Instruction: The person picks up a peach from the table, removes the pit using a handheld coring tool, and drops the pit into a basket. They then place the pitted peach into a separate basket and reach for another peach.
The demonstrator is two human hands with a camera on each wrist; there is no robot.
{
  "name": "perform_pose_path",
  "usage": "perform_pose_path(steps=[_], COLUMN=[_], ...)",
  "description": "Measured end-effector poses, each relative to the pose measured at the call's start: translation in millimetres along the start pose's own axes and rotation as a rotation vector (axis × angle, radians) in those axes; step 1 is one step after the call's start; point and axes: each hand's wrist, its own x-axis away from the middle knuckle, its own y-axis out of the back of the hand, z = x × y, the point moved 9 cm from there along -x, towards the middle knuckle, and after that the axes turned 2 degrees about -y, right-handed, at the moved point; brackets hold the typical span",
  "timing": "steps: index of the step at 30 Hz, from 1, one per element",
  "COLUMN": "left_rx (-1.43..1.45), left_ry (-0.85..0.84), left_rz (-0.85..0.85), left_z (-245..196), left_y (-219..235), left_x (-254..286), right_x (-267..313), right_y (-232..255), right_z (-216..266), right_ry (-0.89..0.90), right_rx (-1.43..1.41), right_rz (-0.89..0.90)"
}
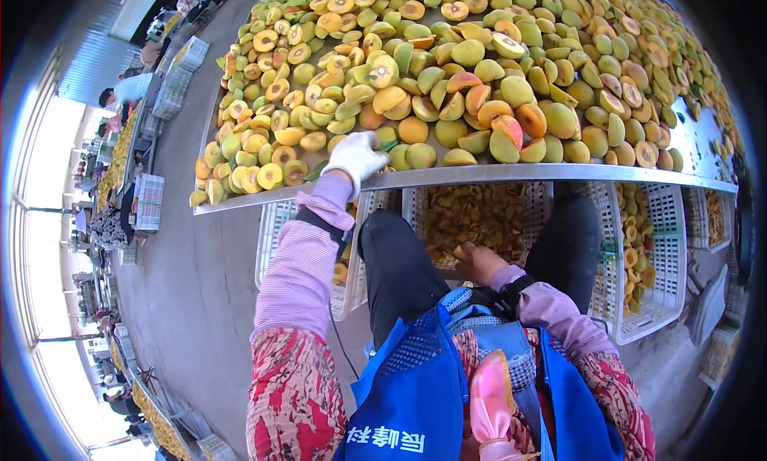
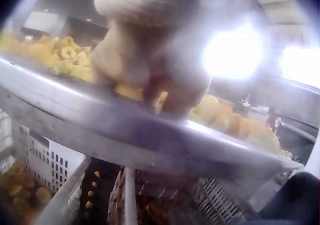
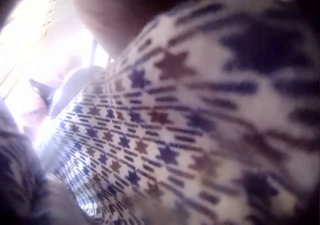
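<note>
Yellow-green peaches (image 1: 471, 53), many cut into halves, cover a metal table (image 1: 495, 173). My left hand (image 1: 355, 157), in a white glove, reaches over the table's near edge with bent fingers among the fruit. The left wrist view shows its fingers (image 2: 175, 97) pointing down behind the metal rim (image 2: 95, 102), yellow fruit visible between them; I cannot tell whether they grip a piece. Lower, my bare right hand (image 1: 482, 265) is in front of a crate between the knees, a small yellowish piece (image 1: 459, 253) at its curled fingertips. Patterned cloth (image 3: 145, 130) fills most of the right wrist view.
Below the table stand a white crate (image 1: 547, 201) of darker fruit pieces, another crate (image 1: 651, 293) with fruit on the right, and one (image 1: 276, 221) on the left. The legs (image 1: 399, 261) straddle the middle crate. Other tables with people line the far left, across a grey floor (image 1: 208, 277).
</note>
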Motion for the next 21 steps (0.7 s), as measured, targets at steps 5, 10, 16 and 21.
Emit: perform_pose_path(steps=[5, 10, 16, 21], left_rx=[0.445, 0.162, 0.732, 1.352], left_ry=[0.15, 0.079, 0.03, -0.006], left_rz=[-0.537, -0.378, -0.033, 0.117], left_z=[128, 47, 23, -20], left_y=[36, 55, 13, 32], left_x=[-17, 17, 0, 53], right_x=[-1, 6, 9, 19], right_y=[-2, 8, 9, 14], right_z=[-3, 9, 23, 25], right_ry=[0.039, 0.042, 0.086, 0.107], right_rx=[-0.009, -0.013, 0.028, 0.0], right_rz=[-0.025, -0.017, 0.014, 0.017])
